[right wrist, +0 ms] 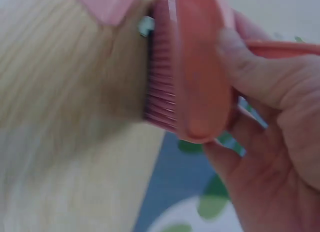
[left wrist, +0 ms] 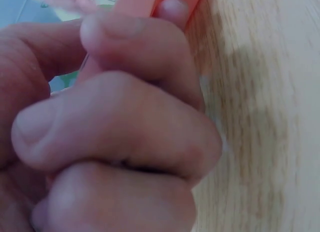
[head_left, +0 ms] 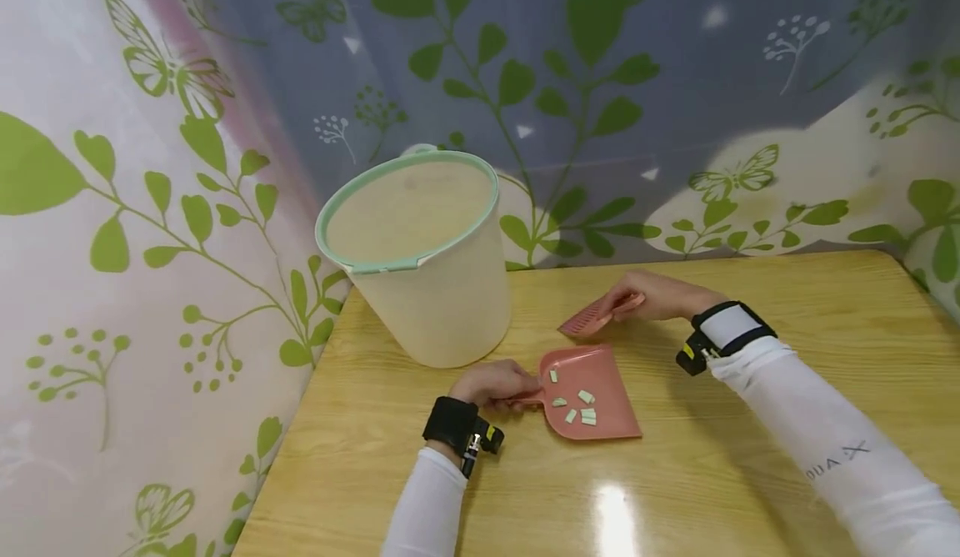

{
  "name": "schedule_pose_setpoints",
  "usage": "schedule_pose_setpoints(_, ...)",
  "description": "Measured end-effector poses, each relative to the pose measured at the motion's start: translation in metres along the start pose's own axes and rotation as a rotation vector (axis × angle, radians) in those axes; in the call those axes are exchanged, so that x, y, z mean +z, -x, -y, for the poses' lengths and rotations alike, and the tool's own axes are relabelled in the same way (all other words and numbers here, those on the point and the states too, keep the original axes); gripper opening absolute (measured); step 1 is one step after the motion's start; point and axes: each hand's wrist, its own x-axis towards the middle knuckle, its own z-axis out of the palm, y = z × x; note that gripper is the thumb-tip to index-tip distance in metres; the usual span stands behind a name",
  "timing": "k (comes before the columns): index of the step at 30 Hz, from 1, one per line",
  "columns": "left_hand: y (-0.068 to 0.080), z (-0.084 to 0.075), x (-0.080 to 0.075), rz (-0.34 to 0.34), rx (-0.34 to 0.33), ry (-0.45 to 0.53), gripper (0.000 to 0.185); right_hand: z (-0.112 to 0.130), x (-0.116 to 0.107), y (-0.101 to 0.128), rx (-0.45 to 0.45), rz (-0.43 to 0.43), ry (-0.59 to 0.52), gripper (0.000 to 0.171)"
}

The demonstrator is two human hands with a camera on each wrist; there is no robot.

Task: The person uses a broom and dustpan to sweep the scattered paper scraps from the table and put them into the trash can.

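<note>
My left hand (head_left: 493,382) grips the handle of a pink dustpan (head_left: 603,382), which lies on the table with several small pale green scraps (head_left: 587,416) in its pan. In the left wrist view, curled fingers (left wrist: 120,122) fill much of the picture, and only part of the pink plastic shows. Beyond the pan, my right hand (head_left: 654,294) holds a small pink brush (head_left: 588,319) by its body, bristles toward the table. The right wrist view shows the brush (right wrist: 202,72) close up, a pale green scrap (right wrist: 146,26) by its bristles and a dustpan corner (right wrist: 110,7).
A tall cream bin (head_left: 450,315) with a mint green rim stands on the wooden table (head_left: 360,457), behind and left of the dustpan. Leaf-patterned curtains (head_left: 225,248) hang along the table's left and back edges.
</note>
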Motion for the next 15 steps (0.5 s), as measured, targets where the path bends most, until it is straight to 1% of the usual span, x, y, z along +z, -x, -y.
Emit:
schedule_pose_setpoints(4, 0.001, 0.000, -0.004, -0.008, -0.006, -0.010, 0.043, 0.006, -0.024, 0.021, 0.034, 0.109, -0.022, 0.018)
schedule_pose_setpoints(5, 0.001, 0.000, -0.004, -0.010, -0.003, -0.015, 0.043, 0.008, -0.030, 0.025, 0.055, 0.124, -0.030, 0.018)
schedule_pose_setpoints(7, 0.001, -0.001, -0.006, -0.013, -0.001, -0.021, 0.043, 0.011, -0.038, 0.032, 0.078, 0.115, -0.034, 0.017)
schedule_pose_setpoints(9, 0.001, -0.002, -0.006, -0.015, 0.005, -0.018, 0.042, 0.013, -0.040, 0.037, 0.086, 0.052, -0.027, 0.018)
schedule_pose_setpoints(11, 0.001, -0.002, -0.005, -0.018, 0.004, -0.012, 0.042, 0.011, -0.033, 0.041, 0.091, -0.049, 0.025, 0.020)
schedule_pose_setpoints(13, 0.001, -0.002, -0.003, -0.005, -0.005, 0.003, 0.042, 0.010, -0.020, 0.045, 0.089, -0.144, 0.111, 0.021)
schedule_pose_setpoints(15, 0.001, -0.001, 0.000, 0.008, -0.011, 0.005, 0.043, 0.011, -0.004, 0.051, 0.094, -0.212, 0.192, 0.022)
